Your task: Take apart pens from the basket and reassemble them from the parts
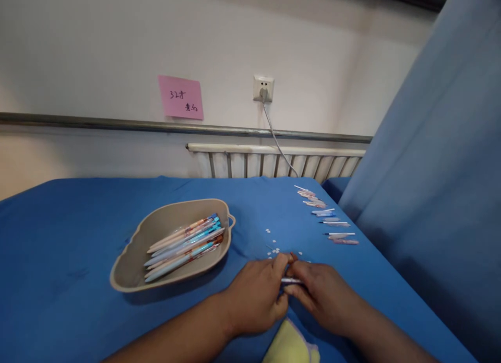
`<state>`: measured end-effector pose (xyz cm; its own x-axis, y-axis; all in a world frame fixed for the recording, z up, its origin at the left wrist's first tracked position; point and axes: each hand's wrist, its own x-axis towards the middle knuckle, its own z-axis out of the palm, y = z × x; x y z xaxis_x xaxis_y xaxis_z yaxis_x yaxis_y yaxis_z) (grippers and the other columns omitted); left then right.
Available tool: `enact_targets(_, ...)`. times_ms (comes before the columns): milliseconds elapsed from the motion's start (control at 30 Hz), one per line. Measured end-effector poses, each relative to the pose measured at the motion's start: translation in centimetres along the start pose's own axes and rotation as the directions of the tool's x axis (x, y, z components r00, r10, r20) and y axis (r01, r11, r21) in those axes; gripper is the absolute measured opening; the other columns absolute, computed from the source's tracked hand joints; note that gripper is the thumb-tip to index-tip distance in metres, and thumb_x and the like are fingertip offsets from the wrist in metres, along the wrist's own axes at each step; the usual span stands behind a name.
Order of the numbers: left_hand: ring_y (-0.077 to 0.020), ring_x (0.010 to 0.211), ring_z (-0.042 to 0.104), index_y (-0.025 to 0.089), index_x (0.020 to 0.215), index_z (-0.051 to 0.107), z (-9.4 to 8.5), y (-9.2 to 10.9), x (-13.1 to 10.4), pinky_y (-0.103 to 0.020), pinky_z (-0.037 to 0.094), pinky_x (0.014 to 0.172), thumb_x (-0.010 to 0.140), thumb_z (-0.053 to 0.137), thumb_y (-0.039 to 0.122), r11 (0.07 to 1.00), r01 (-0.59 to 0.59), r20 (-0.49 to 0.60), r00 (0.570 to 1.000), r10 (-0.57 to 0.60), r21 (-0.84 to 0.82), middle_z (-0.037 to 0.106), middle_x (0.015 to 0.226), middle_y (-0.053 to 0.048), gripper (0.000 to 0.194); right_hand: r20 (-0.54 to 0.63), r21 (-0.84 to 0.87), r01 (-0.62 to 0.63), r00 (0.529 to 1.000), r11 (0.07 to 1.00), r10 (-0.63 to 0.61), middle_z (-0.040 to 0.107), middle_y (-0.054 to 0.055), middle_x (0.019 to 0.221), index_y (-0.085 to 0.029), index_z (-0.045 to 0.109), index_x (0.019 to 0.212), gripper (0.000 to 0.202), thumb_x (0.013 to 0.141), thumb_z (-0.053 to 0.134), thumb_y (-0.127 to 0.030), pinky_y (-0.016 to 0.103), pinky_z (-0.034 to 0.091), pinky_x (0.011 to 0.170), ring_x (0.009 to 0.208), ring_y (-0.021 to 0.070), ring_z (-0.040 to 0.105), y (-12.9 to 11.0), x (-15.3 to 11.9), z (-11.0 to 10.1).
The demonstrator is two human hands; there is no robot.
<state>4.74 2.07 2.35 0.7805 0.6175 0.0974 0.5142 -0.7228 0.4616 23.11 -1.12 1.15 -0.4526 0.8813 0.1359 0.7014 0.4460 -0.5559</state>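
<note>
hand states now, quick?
Left hand: closed, apparently gripping one side of a slim white rod.
Right hand: closed, apparently on the same rod's other side; fingers partly hide it.

I face matt cloth [78, 224], a smooth plastic tray [158, 224], glossy plastic pens [186, 243], a paper note [180, 98] and a metal rail [97, 123].
</note>
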Motion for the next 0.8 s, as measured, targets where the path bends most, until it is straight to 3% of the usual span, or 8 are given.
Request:
enact_targets(133,-0.0217,0.095,0.058,0.022,0.118,0.041,-0.3,-0.1,0.2,-0.034,0.043,0.084,0.075,0.054,0.017,0.988,0.008,-0.085,0.996,-0.021,-0.153,0.062,0.107,-0.006,0.045,-0.034,-0.037,-0.026,0.999,0.999,0.025,0.067,0.004,0.085,-0.021,0.056,0.088,0.014,0.091,0.044,-0.027,0.026,0.04,0.067,0.077,0.0173,0.062,0.2,0.0,-0.2)
enact_targets(233,-0.0197,0.092,0.056,0.02,0.11,0.049,-0.6,-0.9,0.6,-0.032,0.043,0.083,0.082,0.05,0.026,0.947,0.093,-0.253,0.951,-0.176,-0.309,0.061,0.103,-0.006,0.029,-0.101,-0.058,-0.074,0.993,0.996,0.068,0.067,0.004,0.082,-0.021,0.057,0.088,0.018,0.092,0.042,-0.03,0.025,0.039,0.065,0.075,0.017,0.062,0.8,0.1,-0.7)
enact_targets(300,-0.0179,0.08,0.057,0.018,0.098,0.056,-0.7,-1.5,1.1,-0.029,0.044,0.074,0.087,0.043,0.037,0.896,0.166,-0.288,0.909,-0.301,-0.413,0.063,0.088,-0.004,0.025,-0.141,-0.063,-0.096,0.986,0.993,0.086,0.067,0.004,0.082,-0.021,0.058,0.092,0.021,0.092,0.04,-0.031,0.025,0.04,0.066,0.076,0.0169,0.061,1.1,0.1,-1.0)
enact_targets(400,-0.0128,0.051,0.049,0.017,0.07,0.058,-0.2,-2.4,1.8,-0.024,0.038,0.052,0.088,0.035,0.05,0.779,0.291,-0.12,0.899,-0.422,-0.555,0.053,0.055,0.002,0.044,-0.159,-0.069,-0.098,0.983,0.993,0.086,0.066,0.004,0.083,-0.021,0.059,0.096,0.024,0.093,0.039,-0.033,0.026,0.041,0.068,0.076,0.0166,0.061,1.3,0.1,-1.2)
enact_targets(500,-0.0082,0.039,0.035,0.017,0.058,0.052,0.5,-2.8,2.2,-0.021,0.028,0.043,0.083,0.043,0.053,0.652,0.334,-0.008,0.886,-0.463,-0.681,0.042,0.043,0.006,0.045,-0.153,-0.068,-0.088,0.985,0.994,0.077,0.067,0.004,0.083,-0.021,0.06,0.097,0.025,0.093,0.039,-0.034,0.025,0.041,0.068,0.076,0.0166,0.061,1.3,0.0,-1.1)
enact_targets(567,-0.0069,0.04,0.034,0.016,0.06,0.052,0.8,-2.8,2.3,-0.02,0.027,0.043,0.076,0.056,0.049,0.591,0.3,-0.018,0.882,-0.471,-0.749,0.041,0.044,0.007,0.037,-0.144,-0.056,-0.092,0.986,0.994,0.083,0.067,0.004,0.081,-0.021,0.06,0.095,0.025,0.093,0.039,-0.034,0.025,0.04,0.067,0.075,0.0165,0.061,1.3,0.0,-1.2)
enact_targets(700,-0.0076,0.049,0.046,0.015,0.074,0.057,0.6,-2.6,2.2,-0.019,0.033,0.047,0.06,0.075,0.037,0.463,0.234,-0.004,0.89,-0.457,-0.855,0.052,0.057,0.005,0.032,-0.129,-0.01,-0.114,0.985,0.993,0.112,0.065,0.0,0.075,-0.022,0.059,0.085,0.024,0.093,0.04,-0.034,0.024,0.038,0.062,0.068,0.0145,0.059,1.5,0.0,-1.4)
enact_targets(800,-0.0077,0.049,0.049,0.015,0.081,0.058,0.3,-2.8,2.3,-0.018,0.033,0.045,0.062,0.073,0.044,0.393,0.255,0.051,0.886,-0.46,-0.884,0.057,0.064,0.003,0.038,-0.131,-0.013,-0.116,0.985,0.993,0.114,0.064,-0.001,0.072,-0.022,0.058,0.083,0.024,0.093,0.04,-0.034,0.023,0.037,0.06,0.066,0.0139,0.058,1.6,0.1,-1.5)
